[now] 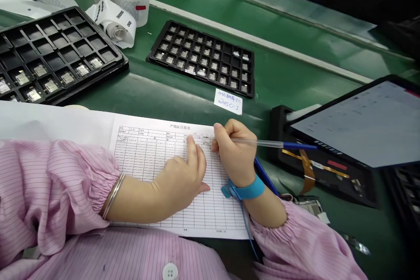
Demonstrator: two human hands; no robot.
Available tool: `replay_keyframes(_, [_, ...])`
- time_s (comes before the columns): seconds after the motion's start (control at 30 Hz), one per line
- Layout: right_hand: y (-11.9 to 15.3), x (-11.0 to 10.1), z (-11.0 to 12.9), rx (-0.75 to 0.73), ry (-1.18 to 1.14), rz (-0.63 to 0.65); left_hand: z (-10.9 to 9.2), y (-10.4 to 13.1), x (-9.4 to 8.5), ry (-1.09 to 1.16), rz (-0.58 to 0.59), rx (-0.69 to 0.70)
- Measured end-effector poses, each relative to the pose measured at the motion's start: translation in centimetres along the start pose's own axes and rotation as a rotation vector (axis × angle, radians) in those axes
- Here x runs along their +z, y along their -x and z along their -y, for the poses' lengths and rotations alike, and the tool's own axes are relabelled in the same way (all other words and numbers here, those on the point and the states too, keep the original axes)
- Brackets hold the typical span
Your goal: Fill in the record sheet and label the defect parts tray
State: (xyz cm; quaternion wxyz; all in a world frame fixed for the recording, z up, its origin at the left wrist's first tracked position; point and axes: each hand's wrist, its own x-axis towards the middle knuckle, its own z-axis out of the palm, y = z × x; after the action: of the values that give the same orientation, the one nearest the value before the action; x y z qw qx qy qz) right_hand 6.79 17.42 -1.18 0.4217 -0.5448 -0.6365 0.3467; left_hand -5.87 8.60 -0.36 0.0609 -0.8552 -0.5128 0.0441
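Observation:
A printed form (138,162) with a ruled table lies on the green bench in front of me. My right hand (236,153) grips a ballpoint pen (272,143), which has a clear barrel and a blue end pointing right. Its tip is hidden behind my fingers, near the form's upper right rows. My left hand (183,175) rests on the middle of the form, index and middle fingers stretched toward the header row and the thumb apart. Around my right wrist is a blue strap (249,189) with a thin cord.
Two black trays (200,57) (65,48) hold small metal parts. Behind the left one stand rolls of labels (131,0). A handwritten label (229,101) lies above the form. At the right a tilted screen (361,118) stands over a dark fixture (328,179) with orange flex cables.

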Motion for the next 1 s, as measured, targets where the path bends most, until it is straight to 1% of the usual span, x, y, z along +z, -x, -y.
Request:
replay_keyframes(0.37, [0.01, 0.04, 0.04, -0.027, 0.056, 0.006, 0.09, -0.06, -0.11, -0.004, 0.015, 0.012])
replay_keyframes(0.67, [-0.07, 0.05, -0.02, -0.027, 0.053, 0.012, 0.19, 0.00, 0.05, -0.003, 0.002, 0.007])
replay_keyframes(1.0, [0.03, 0.02, 0.06, -0.036, 0.044, 0.014, 0.20, 0.00, -0.24, 0.012, 0.024, 0.022])
